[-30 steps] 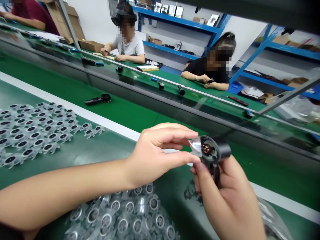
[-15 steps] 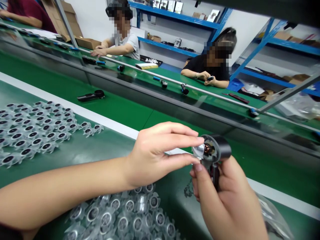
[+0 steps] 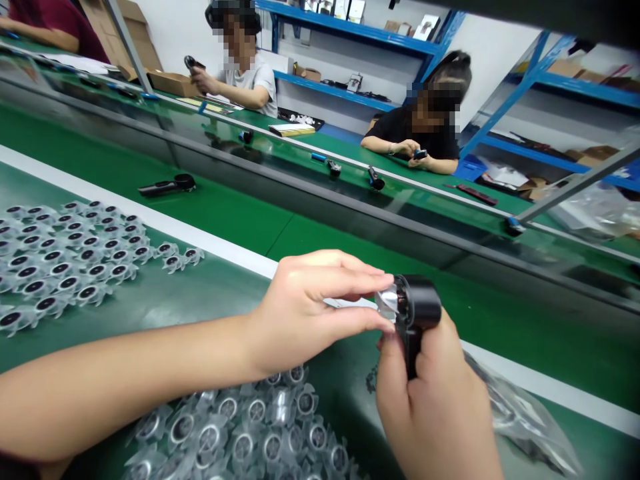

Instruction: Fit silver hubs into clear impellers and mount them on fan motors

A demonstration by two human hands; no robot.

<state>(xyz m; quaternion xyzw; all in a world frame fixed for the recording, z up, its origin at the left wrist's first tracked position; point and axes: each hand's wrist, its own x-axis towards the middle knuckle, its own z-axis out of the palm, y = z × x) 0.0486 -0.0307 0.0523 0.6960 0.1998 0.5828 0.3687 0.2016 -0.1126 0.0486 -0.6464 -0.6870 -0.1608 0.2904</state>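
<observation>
Between the thumb and fingertips of my left hand (image 3: 315,300) is a small clear fan impeller (image 3: 386,303), held at the open mouth of a black handheld fan body (image 3: 424,301). My right hand (image 3: 435,393) is wrapped around that body's handle, its round head facing left toward the impeller. Copper-coloured parts show just inside the mouth. Whether the impeller touches the inside I cannot tell. Below my left forearm lies a heap of clear impellers (image 3: 243,447), and more impellers (image 3: 60,267) stand in loose rows at the left.
Another black fan body (image 3: 167,185) lies on the green conveyor belt (image 3: 240,227) beyond the white strip. A plastic bag (image 3: 530,420) is at right. Across a grey rail (image 3: 300,193), co-workers sit at a bench, two holding dark devices.
My right hand has moved left and turned the fan body's mouth toward the impeller. The body on the belt has shifted left. One co-worker has lifted a dark device.
</observation>
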